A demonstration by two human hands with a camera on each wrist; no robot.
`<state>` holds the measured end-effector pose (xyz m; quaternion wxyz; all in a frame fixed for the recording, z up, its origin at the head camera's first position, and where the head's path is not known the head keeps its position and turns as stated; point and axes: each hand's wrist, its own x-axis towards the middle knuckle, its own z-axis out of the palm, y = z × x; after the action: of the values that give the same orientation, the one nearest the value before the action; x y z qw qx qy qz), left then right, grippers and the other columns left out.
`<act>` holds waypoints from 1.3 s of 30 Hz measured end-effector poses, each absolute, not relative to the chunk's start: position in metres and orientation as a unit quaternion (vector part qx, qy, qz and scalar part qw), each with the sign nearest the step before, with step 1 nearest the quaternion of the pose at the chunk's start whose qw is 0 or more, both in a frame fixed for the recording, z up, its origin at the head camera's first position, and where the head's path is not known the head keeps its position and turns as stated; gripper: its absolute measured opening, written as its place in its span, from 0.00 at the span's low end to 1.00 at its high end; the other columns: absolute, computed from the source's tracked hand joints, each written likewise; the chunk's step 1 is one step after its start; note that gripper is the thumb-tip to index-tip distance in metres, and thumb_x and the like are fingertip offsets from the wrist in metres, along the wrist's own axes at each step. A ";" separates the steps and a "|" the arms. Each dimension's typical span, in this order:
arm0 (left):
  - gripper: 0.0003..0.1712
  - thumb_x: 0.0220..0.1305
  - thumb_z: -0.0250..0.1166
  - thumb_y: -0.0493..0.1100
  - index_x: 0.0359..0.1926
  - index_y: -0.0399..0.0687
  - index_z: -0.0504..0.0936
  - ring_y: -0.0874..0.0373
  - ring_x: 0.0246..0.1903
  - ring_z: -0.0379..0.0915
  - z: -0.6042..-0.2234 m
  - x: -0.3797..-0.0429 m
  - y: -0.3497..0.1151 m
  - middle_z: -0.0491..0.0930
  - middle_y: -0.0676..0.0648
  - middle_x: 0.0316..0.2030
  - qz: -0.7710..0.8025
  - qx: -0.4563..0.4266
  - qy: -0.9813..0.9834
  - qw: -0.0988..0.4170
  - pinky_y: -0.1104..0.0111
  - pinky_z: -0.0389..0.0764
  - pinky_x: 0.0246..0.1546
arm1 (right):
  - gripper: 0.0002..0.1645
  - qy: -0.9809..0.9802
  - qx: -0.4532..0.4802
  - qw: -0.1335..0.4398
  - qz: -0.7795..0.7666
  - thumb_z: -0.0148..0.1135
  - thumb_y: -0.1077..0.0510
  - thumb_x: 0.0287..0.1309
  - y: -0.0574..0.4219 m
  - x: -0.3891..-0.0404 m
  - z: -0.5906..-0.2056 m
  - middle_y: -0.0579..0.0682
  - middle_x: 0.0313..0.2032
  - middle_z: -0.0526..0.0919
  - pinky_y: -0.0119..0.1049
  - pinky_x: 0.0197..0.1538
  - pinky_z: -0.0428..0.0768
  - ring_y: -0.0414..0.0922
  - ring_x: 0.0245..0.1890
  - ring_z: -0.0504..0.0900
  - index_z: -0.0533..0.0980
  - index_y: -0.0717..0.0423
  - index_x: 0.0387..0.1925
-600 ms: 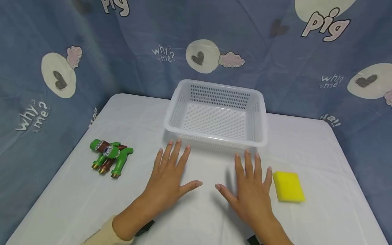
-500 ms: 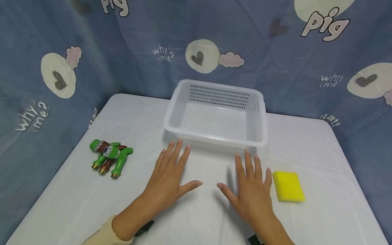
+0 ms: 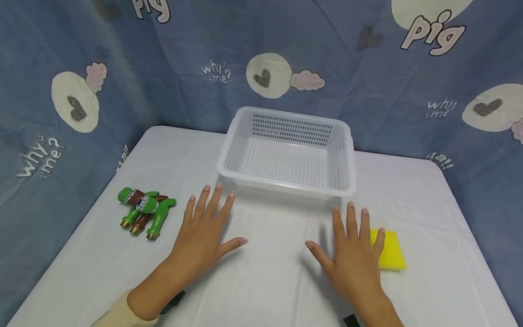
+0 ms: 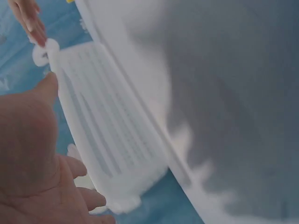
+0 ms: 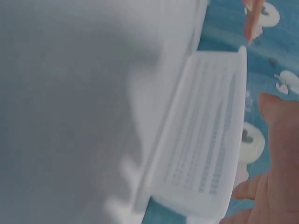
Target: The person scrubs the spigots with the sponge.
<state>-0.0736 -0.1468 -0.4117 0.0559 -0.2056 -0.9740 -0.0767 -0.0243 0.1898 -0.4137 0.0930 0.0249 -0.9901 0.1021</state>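
Observation:
In the head view my left hand hovers over the white tabletop with fingers spread and holds nothing. It lies between a small pile of green and brown bent pieces with brass-coloured ends and a white slotted plastic basket. My right hand, fingers spread too and holding nothing, partly covers a yellow sponge in that view. Both wrist views show the side of the basket beyond the palms. The basket's visible inside holds nothing.
A white cloth covers the table. Behind it and along the left hangs a blue printed curtain, close to the basket's far side.
My hands have moved apart, the left one leftward and the right one rightward, now overlapping the yellow sponge in view. The basket and the green and brown pieces stay in place.

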 end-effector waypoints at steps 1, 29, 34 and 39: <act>0.63 0.63 0.62 0.79 0.84 0.50 0.50 0.38 0.81 0.27 -0.411 -0.075 -0.152 0.38 0.37 0.83 -0.074 -0.200 -0.976 0.054 0.40 0.30 0.77 | 0.62 -0.991 0.019 0.090 0.102 0.55 0.19 0.63 0.194 -0.024 -0.413 0.65 0.80 0.49 0.81 0.68 0.40 0.68 0.80 0.41 0.54 0.54 0.82; 0.36 0.48 0.75 0.23 0.60 0.21 0.74 0.16 0.62 0.61 -0.396 -0.085 -0.254 0.64 0.15 0.64 -0.069 -0.128 -0.984 0.107 0.26 0.71 0.51 | 0.43 -0.992 -0.073 -0.019 0.105 0.67 0.48 0.68 0.272 -0.020 -0.429 0.82 0.68 0.57 0.77 0.39 0.78 0.82 0.58 0.69 0.63 0.68 0.73; 0.30 0.47 0.70 0.17 0.55 0.19 0.76 0.18 0.58 0.65 -0.394 -0.086 -0.254 0.70 0.16 0.56 -0.096 -0.119 -0.981 0.117 0.29 0.76 0.46 | 0.40 -0.991 -0.065 0.002 0.121 0.69 0.56 0.65 0.275 -0.018 -0.428 0.83 0.66 0.59 0.75 0.36 0.79 0.83 0.50 0.74 0.65 0.68 0.72; 0.25 0.48 0.71 0.15 0.50 0.22 0.81 0.22 0.49 0.72 -0.393 -0.089 -0.252 0.76 0.21 0.47 -0.111 -0.129 -0.974 0.151 0.35 0.80 0.37 | 0.41 -0.989 -0.065 0.016 0.130 0.71 0.59 0.63 0.276 -0.017 -0.430 0.83 0.65 0.59 0.75 0.38 0.80 0.84 0.50 0.74 0.66 0.69 0.72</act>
<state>-0.0895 -0.2517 -0.3925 0.1513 -0.1294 -0.9736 -0.1113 -0.0175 0.2764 -0.4302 0.0155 -0.0647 -0.9893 0.1296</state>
